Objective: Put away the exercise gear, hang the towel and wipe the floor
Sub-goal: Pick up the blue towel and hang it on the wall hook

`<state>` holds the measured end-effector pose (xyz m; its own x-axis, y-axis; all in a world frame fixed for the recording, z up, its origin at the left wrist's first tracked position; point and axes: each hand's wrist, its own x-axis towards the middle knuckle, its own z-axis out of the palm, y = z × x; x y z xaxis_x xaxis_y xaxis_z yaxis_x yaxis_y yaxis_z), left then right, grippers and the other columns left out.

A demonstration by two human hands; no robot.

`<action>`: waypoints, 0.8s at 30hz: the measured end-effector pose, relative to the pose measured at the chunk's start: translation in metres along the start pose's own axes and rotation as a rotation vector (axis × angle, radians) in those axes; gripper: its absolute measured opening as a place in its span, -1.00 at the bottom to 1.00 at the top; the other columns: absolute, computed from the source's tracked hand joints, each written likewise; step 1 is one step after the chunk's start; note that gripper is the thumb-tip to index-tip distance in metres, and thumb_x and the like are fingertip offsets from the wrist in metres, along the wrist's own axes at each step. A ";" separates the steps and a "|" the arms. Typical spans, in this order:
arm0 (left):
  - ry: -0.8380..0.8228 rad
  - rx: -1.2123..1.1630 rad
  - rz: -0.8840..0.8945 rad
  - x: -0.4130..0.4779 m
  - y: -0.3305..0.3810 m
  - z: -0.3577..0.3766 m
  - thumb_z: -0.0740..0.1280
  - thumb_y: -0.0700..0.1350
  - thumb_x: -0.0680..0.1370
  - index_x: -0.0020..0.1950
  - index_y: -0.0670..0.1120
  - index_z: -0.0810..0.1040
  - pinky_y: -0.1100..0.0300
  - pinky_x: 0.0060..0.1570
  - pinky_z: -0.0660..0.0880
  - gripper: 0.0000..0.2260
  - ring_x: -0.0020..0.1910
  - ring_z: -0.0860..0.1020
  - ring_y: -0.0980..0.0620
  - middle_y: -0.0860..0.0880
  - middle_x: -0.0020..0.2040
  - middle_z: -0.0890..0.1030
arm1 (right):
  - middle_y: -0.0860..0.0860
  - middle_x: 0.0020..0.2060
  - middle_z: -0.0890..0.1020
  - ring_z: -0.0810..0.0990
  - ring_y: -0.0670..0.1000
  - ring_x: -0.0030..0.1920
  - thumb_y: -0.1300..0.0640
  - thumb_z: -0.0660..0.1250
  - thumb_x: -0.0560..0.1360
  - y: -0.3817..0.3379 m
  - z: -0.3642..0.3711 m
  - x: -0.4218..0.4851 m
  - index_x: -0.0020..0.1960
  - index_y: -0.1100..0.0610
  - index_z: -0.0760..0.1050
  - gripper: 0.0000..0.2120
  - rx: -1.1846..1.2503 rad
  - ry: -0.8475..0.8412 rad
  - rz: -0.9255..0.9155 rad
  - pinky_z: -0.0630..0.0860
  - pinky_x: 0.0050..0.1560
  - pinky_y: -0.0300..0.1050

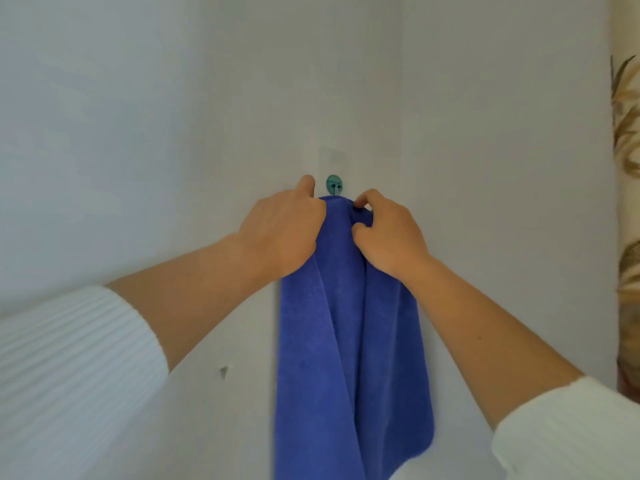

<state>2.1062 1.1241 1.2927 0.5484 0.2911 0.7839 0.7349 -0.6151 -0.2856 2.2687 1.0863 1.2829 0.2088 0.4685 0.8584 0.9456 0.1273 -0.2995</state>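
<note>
A blue towel (349, 341) hangs down the white wall, its top edge bunched just below a small green wall hook (334, 184). My left hand (282, 230) grips the towel's top left part, with the thumb pointing up beside the hook. My right hand (388, 230) pinches the top right fold with curled fingers. Both hands hold the towel's top against the hook; whether the fabric sits over the hook is hidden by the fold.
The white wall (173, 116) fills the view, with a corner seam to the right. A patterned beige curtain (628, 202) hangs along the right edge. A small dark mark (224, 372) shows on the wall at lower left.
</note>
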 end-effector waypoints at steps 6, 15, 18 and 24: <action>-0.104 -0.441 -0.042 -0.011 0.014 0.022 0.25 -0.23 0.47 -0.14 -0.24 0.48 0.21 -0.43 0.29 -0.93 -0.40 0.39 0.00 -0.01 -0.36 0.41 | -0.01 -0.41 0.50 0.45 -0.06 -0.39 0.27 0.24 0.46 0.011 0.009 -0.016 -0.04 0.07 0.55 -0.82 0.394 -0.080 0.149 0.40 -0.33 -0.19; 0.030 -0.545 -0.126 -0.054 0.010 0.029 0.27 -0.14 0.51 0.14 -0.09 0.58 0.18 -0.09 0.46 -0.77 -0.17 0.48 0.07 -0.03 0.00 0.49 | -0.12 0.08 0.43 0.44 -0.08 0.11 0.19 0.29 0.46 -0.005 0.025 -0.040 0.10 0.03 0.49 -0.77 0.325 0.291 0.091 0.37 0.08 -0.18; 0.116 -0.423 -0.153 -0.086 -0.005 0.022 0.27 -0.08 0.55 0.33 0.01 0.49 0.16 -0.10 0.47 -0.66 -0.14 0.50 0.06 0.05 0.19 0.42 | -0.11 0.12 0.38 0.33 -0.10 0.11 0.19 0.31 0.44 -0.023 0.033 -0.056 0.16 0.09 0.45 -0.71 0.165 0.367 -0.004 0.23 0.07 -0.19; 0.222 -0.180 -0.145 -0.184 -0.063 -0.007 0.28 -0.16 0.47 0.24 -0.03 0.53 0.14 -0.17 0.50 -0.66 0.17 0.42 0.02 -0.01 0.25 0.41 | -0.06 0.13 0.45 0.31 -0.10 0.11 0.15 0.27 0.42 -0.093 0.086 -0.117 0.14 0.08 0.45 -0.71 0.235 0.232 -0.171 0.19 0.11 -0.09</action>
<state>1.9559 1.1041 1.1704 0.3283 0.2302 0.9161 0.7057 -0.7044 -0.0759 2.1351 1.0954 1.1745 0.1293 0.2162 0.9678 0.8942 0.3963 -0.2080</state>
